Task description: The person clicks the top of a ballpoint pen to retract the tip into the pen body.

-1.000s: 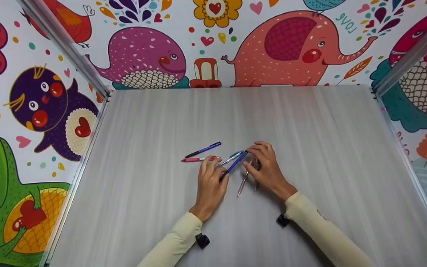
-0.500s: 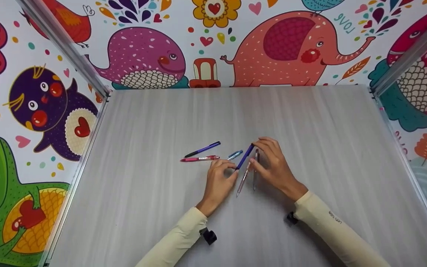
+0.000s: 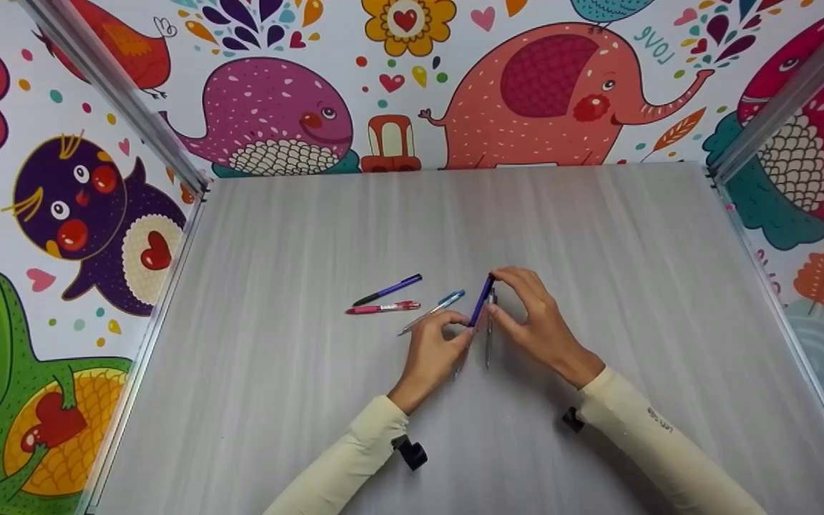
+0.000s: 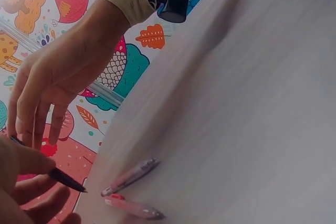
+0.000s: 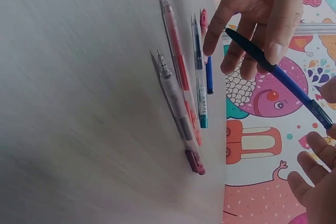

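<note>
"Blue pen [image 3: 481,300]: found where, please, in relation to the fingers?"

"Found between the two hands, lifted above the grey table [image 3: 276,250], slanting from the left fingertips to the right ones."

"And by the left hand [image 3: 432,357], held in which way?"

"Pinched between thumb and finger, firmly clamped on the dark grip, quite near to the writing tip."

"By the right hand [image 3: 544,325], clamped also?"

"Not clamped, as far as could be seen. Touched at the rear end with a fingertip only, with thumb and fingers standing apart."

"Noticed also near these fingers?"

"Yes. Noticed just below the right thumb a clear pen with a dark red clip [image 5: 177,100], lying flat. Close beside it, partly covered by the left fingers in the head view, saw a clear pink pen [image 5: 179,59]. Could not tell whether touching each other."

"And on the outer side of the left fingers?"

"Found just beyond the knuckles a clear pen with a light-blue end [image 3: 448,300]. Farther out to the left, saw a pink-red pen [image 3: 383,307], and past it a second blue pen [image 3: 388,290] with a black grip."

"Behind the fingers?"

"Saw two cream sleeves [image 3: 344,458], each with a small black device [image 3: 410,452] at the wrist."
</note>
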Demonstrator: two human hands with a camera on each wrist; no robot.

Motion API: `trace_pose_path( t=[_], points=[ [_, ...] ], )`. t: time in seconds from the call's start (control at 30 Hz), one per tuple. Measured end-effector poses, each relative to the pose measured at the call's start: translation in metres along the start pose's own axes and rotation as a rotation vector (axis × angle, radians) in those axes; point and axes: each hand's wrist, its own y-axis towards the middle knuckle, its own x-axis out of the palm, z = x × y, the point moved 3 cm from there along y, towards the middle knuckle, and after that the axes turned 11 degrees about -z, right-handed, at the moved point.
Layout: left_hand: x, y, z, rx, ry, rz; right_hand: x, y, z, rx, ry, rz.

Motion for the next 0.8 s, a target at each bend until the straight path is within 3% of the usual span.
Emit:
trace_pose_path(
  t=[0.3,0.57,0.8],
  points=[
    [-0.0015,-0.0063,-0.0048,-0.013,-0.096,-0.030,0.0080,-0.0020,-0.0013,-0.001,-0.003,-0.026],
    [0.0004,-0.0048,-0.0076,-0.040,-0.110,-0.048,0.0081,-0.0033,-0.0040,-0.006,-0.019,-0.048],
    [0.0053,0.0001,-0.0044,-0.012,-0.126,-0.061,0.0017,-0.0067,-0.0019,-0.001,-0.025,-0.051]
  ],
)
